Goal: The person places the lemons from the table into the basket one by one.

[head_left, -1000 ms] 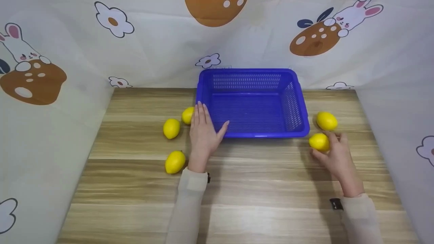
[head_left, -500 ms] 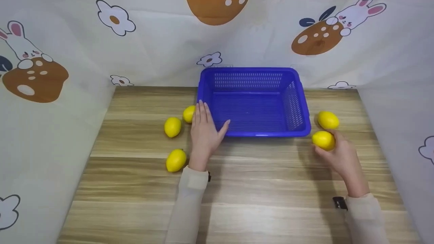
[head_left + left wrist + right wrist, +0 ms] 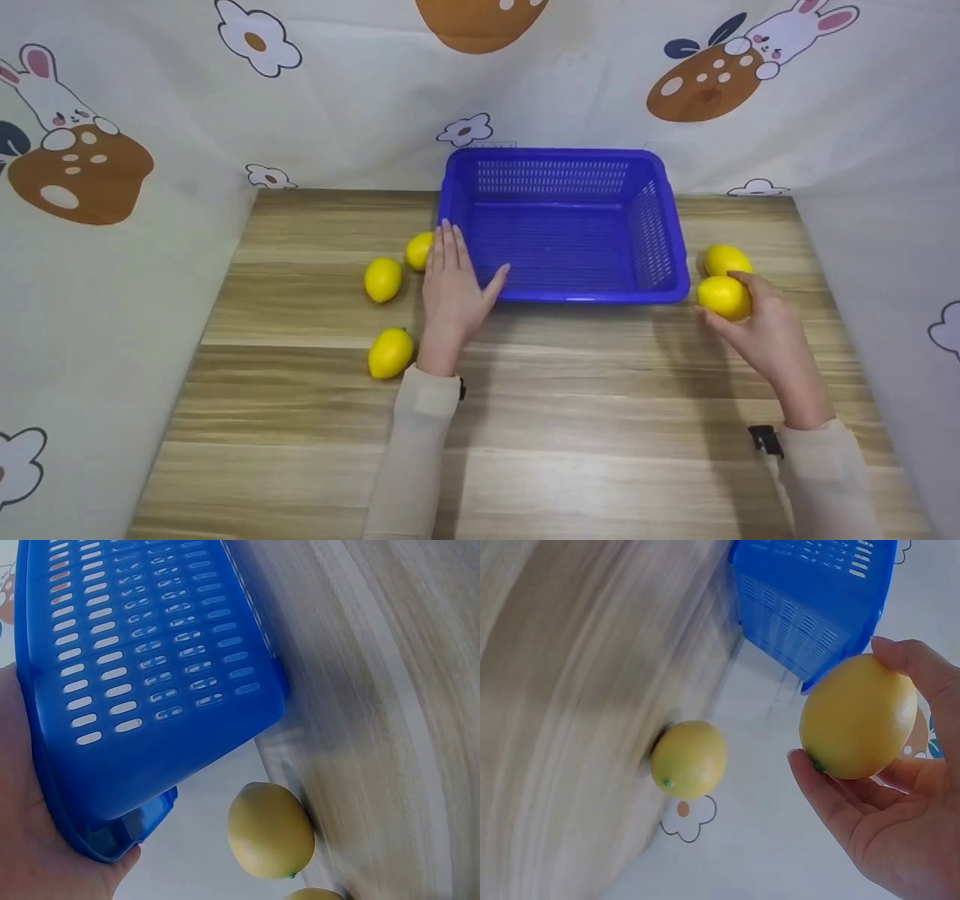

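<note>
In the head view, a blue plastic basket (image 3: 592,298) with slotted walls stands at the back of the wooden table. My left hand (image 3: 454,296) rests on its front left corner, fingers straight along the left rim and thumb spread over the front rim. To the right of the basket, my right hand (image 3: 776,337) pinches a yellow lemon (image 3: 724,298) between thumb and fingers. The right wrist view shows this held lemon (image 3: 859,716) raised off the table. A second lemon (image 3: 726,259) lies just behind it, partly covered in the head view.
Left of the basket lie three more lemons: one (image 3: 419,251) partly hidden by my left hand, one (image 3: 383,280) beside it and one (image 3: 391,352) nearer the front. A printed cloth (image 3: 360,97) with rabbits and flowers encloses the table at the back and both sides.
My right hand has taken the lemon up off the table, moving slightly right and back with it. The left hand stays on the basket. The head view has shifted slightly.
</note>
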